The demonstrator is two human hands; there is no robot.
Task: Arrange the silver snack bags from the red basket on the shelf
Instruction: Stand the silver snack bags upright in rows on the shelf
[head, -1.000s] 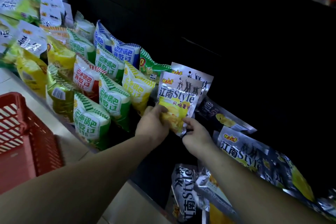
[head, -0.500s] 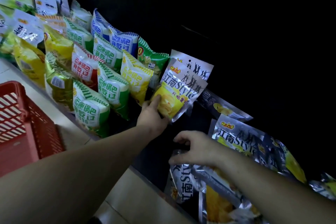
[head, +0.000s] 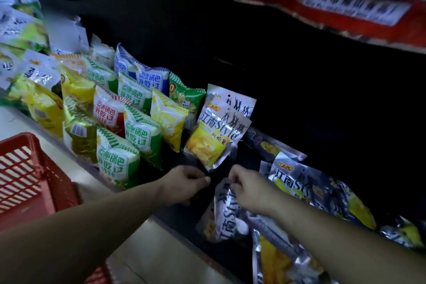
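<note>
A silver snack bag [head: 216,138] with yellow chips printed on it stands tilted on the dark shelf [head: 184,217], with a second silver bag [head: 237,100] behind it. Just below it, my left hand [head: 186,185] hovers with its fingers curled, and nothing shows in it. My right hand [head: 251,189] pinches the top edge of another silver bag [head: 224,217] that lies at the shelf's front. More silver bags [head: 297,182] lie in a loose pile to the right. The red basket [head: 27,180] is at the lower left on the floor.
Rows of green, red, blue and yellow snack bags [head: 140,131] stand to the left of the silver ones. A red and white pack [head: 334,0] juts out from the shelf above at the upper right. Pale floor tiles [head: 147,251] run along the shelf's front.
My left hand has let go of the standing silver bag and dropped below it with curled fingers. My right hand has gone down to the lying bag and taken hold of its top edge.
</note>
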